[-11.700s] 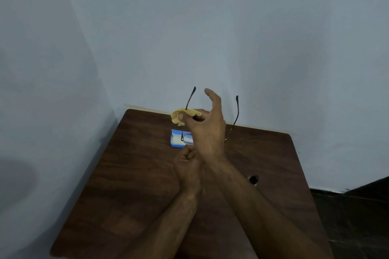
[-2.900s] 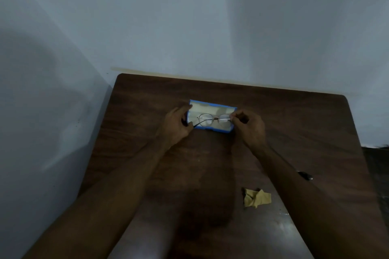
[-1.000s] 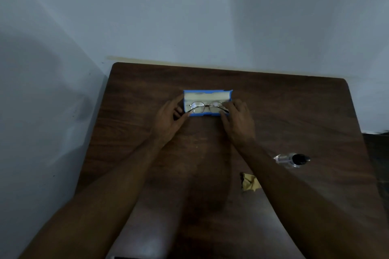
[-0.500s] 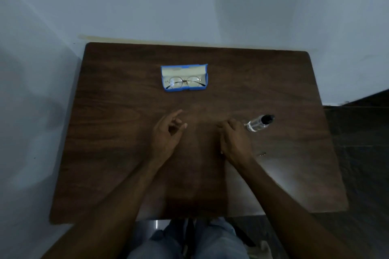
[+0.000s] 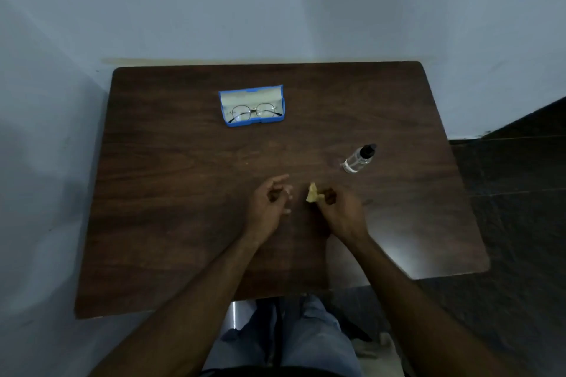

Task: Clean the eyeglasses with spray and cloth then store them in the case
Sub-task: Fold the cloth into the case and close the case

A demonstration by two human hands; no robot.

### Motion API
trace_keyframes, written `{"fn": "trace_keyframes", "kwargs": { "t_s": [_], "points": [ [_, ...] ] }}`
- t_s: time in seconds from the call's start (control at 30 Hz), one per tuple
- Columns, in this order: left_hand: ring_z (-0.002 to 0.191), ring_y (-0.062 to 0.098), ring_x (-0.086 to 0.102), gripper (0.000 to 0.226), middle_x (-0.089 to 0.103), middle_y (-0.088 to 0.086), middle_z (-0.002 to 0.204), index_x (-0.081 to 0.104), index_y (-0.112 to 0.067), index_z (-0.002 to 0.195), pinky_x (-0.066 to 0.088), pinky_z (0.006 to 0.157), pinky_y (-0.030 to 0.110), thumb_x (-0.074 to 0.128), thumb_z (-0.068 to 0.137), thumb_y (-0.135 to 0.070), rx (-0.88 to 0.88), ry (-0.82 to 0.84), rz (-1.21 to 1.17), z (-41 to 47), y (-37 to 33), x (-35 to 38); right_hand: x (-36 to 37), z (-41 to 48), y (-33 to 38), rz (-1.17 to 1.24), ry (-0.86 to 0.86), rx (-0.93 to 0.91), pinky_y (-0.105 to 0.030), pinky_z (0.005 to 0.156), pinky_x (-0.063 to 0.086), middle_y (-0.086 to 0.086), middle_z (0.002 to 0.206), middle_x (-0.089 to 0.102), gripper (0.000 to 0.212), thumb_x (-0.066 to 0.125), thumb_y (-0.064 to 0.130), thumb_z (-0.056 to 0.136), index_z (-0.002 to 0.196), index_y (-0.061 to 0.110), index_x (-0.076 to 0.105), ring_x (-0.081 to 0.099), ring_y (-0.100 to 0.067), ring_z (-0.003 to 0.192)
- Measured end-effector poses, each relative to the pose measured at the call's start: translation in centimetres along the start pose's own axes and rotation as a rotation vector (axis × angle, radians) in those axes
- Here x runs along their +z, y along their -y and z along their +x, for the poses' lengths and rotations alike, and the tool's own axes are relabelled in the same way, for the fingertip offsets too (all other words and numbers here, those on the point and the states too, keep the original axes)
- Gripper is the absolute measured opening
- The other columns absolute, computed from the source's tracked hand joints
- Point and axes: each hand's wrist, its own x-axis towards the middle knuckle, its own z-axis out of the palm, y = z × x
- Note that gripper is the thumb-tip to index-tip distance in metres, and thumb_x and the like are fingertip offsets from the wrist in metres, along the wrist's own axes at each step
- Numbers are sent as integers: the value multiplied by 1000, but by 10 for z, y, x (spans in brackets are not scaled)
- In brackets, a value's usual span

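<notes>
Wooden table point(image 5: 183, 223) bears blue case point(image 5: 254, 123) (lid open) and spray bottle point(image 5: 356, 160).

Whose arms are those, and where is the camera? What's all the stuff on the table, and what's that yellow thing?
There is only one picture. The camera is worn on a person's head and looks down, so you see what they see. On the brown table lies an open blue case with round eyeglasses inside it. A small clear spray bottle with a black top is on the right. The person's right hand pinches a crumpled yellow cloth, the kind used for wiping glasses. Their left hand beside it is loose and holds nothing.
</notes>
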Motion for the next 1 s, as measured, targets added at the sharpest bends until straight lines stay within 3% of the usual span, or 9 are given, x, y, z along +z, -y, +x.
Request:
{"fn": "trace_keyframes", "kwargs": {
  "t_s": [0.1, 0.23, 0.47, 0.6, 0.73, 0.8, 0.87, 0.93, 1.0],
  "points": [
    [117, 17, 67, 41, 70, 4, 126, 65, -13, 135, 60, 94, 37, 44, 105, 4, -126, 96, -126, 0, -19, 6, -7, -8, 21, 605, 93, 198, -36, 70, 58, -7, 90, 77, 6, 70, 9, 94, 96, 8, 76, 72, -23, 84],
    [118, 26, 70, 41, 74, 11, 127, 73, -11, 127, 61, 94, 40, 43, 101, 1, -265, 251, -323, -3, -40, -1, -17, -21, 41, 1104, 258, 279, -34, 69, 54, -15, 92, 73, 13, 58, 2, 99, 98, 3, 71, 70, -23, 79],
    [107, 23, 76, 19, 80, 5, 111, 78, -14, 114, 64, 88, 42, 72, 96, -9, -113, 113, -179, -4, -60, -13, -12, -20, 47, 1180, 175, 307, -31, 64, 52, -11, 89, 72, 16, 55, 7, 101, 93, 7, 68, 66, -23, 79],
    [103, 22, 77, 20, 81, 4, 107, 78, -18, 112, 62, 76, 31, 75, 95, -10, 94, 26, -55, -9, -74, -18, -11, -24, 59, 1184, 50, 166, -30, 68, 47, -10, 79, 61, 20, 58, 2, 95, 79, 9, 67, 58, -21, 75],
    [106, 14, 75, 24, 79, -1, 112, 75, -21, 118, 64, 87, 35, 72, 97, -11, 260, 59, 66, -18, -98, -27, -21, -23, 77, 1213, -7, -51, -32, 67, 38, -3, 68, 50, 14, 68, 20, 76, 64, 16, 63, 45, -15, 69],
    [106, 13, 75, 24, 78, -2, 113, 74, -18, 121, 63, 89, 33, 71, 98, -11, 341, 64, 93, -21, -112, -33, -29, -24, 86, 1277, 87, -73, -35, 72, 42, -7, 76, 58, 29, 79, 33, 74, 79, 7, 67, 52, -19, 75],
    [100, 13, 76, 25, 78, 1, 110, 74, -13, 121, 62, 86, 28, 72, 97, -9, 428, 32, 110, -25, -126, -37, -34, -24, 94, 1302, 238, -84, -38, 88, 51, -17, 104, 68, 68, 89, 41, 74, 119, -3, 64, 61, -28, 96],
    [94, 12, 76, 26, 79, 3, 105, 74, -13, 120, 62, 84, 27, 74, 95, -7, 472, 9, 116, -26, -138, -40, -35, -28, 101, 1311, 336, -84, -41, 99, 54, -14, 120, 71, 86, 93, 31, 70, 141, 3, 53, 67, -28, 111],
    [92, 14, 76, 27, 79, 4, 102, 75, -14, 120, 62, 83, 30, 76, 94, -7, 481, 18, 130, -26, -146, -43, -33, -31, 110, 1307, 352, -59, -38, 95, 59, -11, 117, 74, 96, 97, 23, 62, 145, 10, 51, 70, -25, 112]
  ]
}}
